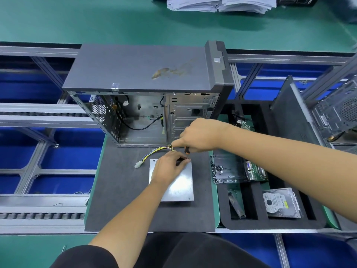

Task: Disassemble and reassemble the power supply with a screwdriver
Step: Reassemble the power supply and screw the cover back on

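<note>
At the far left runs a conveyor frame (44, 113); next comes the open computer case (146, 97), standing on the dark mat (119, 200) of the tabletop. In front of it the power supply (177, 186) lies flat on the mat, its wire bundle (154, 151) trailing out left to a white connector (138, 165). The left hand (168, 167) rests on the unit's far edge, fingertips pinched together at the far right corner, apparently steadying a screw or the tool tip; what it pinches is too small to tell. Directly above that corner the right hand (201, 135) is clamped around the screwdriver (187, 150), whose long axis points down and slightly left toward that same corner. Judging by this, a corner screw is being worked. Further right sits a foam tray (224, 209) holding loose screws (218, 169), circuit boards (255, 169) and a hard drive (280, 204).
</note>
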